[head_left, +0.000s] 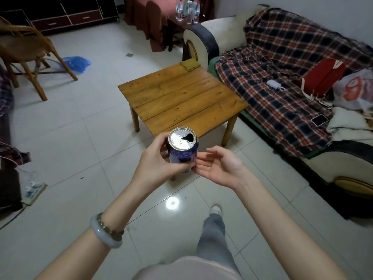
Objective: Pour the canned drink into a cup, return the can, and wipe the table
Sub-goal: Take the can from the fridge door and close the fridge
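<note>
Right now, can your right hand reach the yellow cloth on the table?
Probably not yet. The cloth lies on the far corner of the table, while the right hand hovers open beside the can on the near side. Nothing on it blocks the way; stepping closer should do.

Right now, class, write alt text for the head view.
The left hand grips an opened blue metal drink can; the open right hand hovers beside it. Beyond: a low wooden table bearing a folded olive cloth.
</note>
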`<state>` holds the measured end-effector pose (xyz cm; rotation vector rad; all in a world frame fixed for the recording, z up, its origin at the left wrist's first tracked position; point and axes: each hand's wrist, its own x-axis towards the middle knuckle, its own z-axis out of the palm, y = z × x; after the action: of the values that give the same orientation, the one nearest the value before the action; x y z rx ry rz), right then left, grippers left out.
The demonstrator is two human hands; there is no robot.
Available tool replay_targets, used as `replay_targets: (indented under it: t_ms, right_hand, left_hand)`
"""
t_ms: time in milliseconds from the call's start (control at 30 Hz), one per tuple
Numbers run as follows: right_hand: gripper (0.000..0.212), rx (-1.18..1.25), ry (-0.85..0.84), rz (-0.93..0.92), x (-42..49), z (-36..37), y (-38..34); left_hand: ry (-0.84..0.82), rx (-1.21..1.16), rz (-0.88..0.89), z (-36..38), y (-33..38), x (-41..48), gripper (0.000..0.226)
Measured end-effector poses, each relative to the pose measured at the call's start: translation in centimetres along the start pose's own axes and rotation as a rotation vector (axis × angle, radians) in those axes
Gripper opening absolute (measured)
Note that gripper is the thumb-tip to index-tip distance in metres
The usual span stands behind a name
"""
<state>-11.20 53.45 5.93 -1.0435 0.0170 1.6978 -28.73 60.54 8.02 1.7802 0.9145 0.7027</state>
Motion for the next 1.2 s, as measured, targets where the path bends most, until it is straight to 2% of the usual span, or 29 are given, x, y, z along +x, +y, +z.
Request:
replay_targets:
  t_ms: [267,533,733,900,1200]
  right_hand:
    - [0.038,-0.102,0.018,0.087,5.6,-5.6,-14.8]
    - [0.031,-0.192,-0.001,0.150,10.7,-8.6,-24.6]
    - [0.032,-0.239,-0.031,0.181,14.7,-9.2,-29.5]
    - [0.031,-0.276,-0.037,0.189,19.2,-8.8,-33.3]
    - [0.028,-0.420,-0.025,0.249,30.1,-4.9,-41.5]
  left_hand:
    - [0.129,0.004,-0.056,8.9,1.0,12.4,0.076]
    - [0.232,0.042,-0.118,14.3,2.0,20.8,0.076]
    - [0.257,0.073,-0.151,15.8,1.4,26.5,0.079]
    - [0.289,0.056,-0.159,15.9,0.4,31.7,0.071]
    - [0.356,0.026,-0.224,13.8,-2.7,43.0,0.072]
